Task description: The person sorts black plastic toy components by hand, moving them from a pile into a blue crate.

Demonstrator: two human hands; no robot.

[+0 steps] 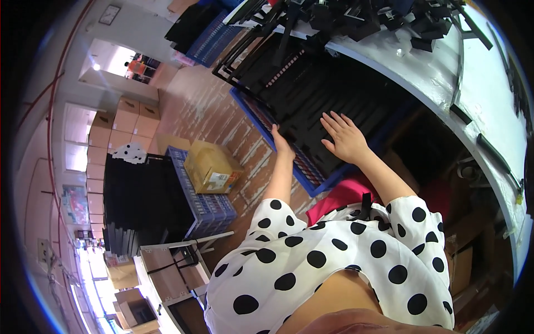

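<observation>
A blue crate with a stack of long black pieces in it lies on the floor before me, partly under the table edge. My right hand is open over the black stack, palm down with fingers spread. Whether it touches the pieces I cannot tell. At the crate's left side is my left hand, turned edge-on, a digit stretched out along the stack's edge. Its other fingers are mostly hidden, and nothing shows in its grasp.
A white table curves along the right, heaped with black parts. At left, a cardboard box sits on a blue-grey crate beside stacked black panels. More cartons line the wall. Pink cloth lies near my lap.
</observation>
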